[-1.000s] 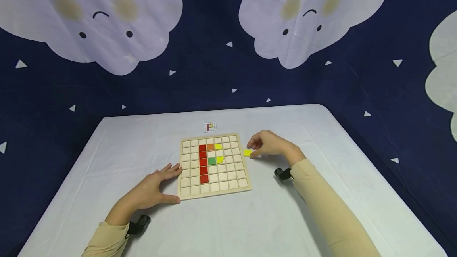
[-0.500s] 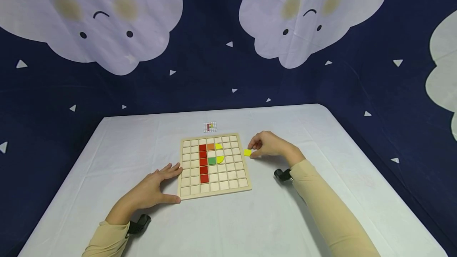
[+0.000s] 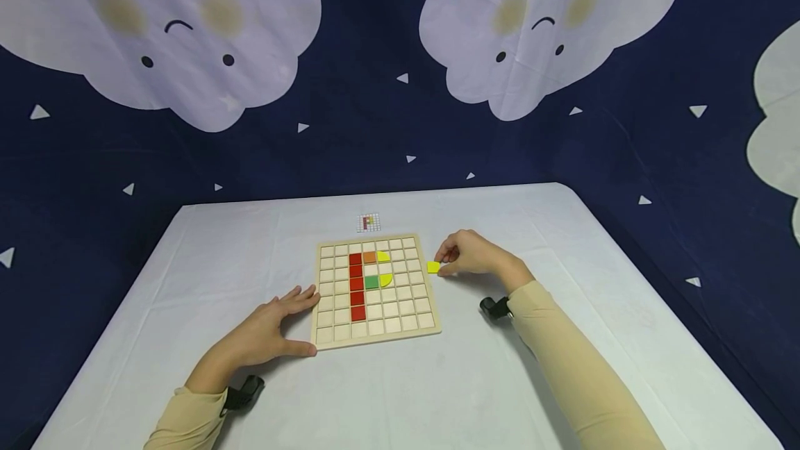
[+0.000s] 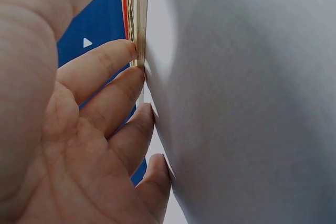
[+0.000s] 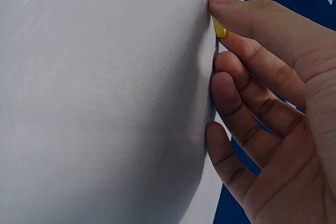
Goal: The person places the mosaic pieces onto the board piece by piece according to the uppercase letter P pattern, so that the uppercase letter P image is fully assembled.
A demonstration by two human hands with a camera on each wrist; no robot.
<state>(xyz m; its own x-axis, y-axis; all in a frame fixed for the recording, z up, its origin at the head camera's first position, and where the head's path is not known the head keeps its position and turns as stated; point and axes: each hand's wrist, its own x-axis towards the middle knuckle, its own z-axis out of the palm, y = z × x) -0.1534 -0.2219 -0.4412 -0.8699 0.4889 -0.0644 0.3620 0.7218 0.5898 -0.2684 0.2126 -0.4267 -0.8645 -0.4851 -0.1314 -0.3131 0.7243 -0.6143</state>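
A square wooden grid board (image 3: 409,308) lies flat on the table. In it sit a column of red square tiles (image 3: 356,283), an orange tile (image 3: 370,257), a green tile (image 3: 371,282) and two yellow rounded tiles (image 3: 386,280). My left hand (image 3: 269,328) rests at the board's left edge, thumb and fingers spread, fingertips touching its side. Beside the right edge, my right hand (image 3: 478,254) pinches a yellow square tile (image 3: 433,267) between thumb and index finger. In the right wrist view that yellow tile (image 5: 220,11) shows edge-on at the thumb tip, its far side hidden.
A small printed pattern card (image 3: 369,222) lies behind the board, bearing a coloured figure on a grid. White cloth covers the table (image 3: 400,394). Behind it hangs a dark blue curtain (image 3: 362,151) with clouds and triangles.
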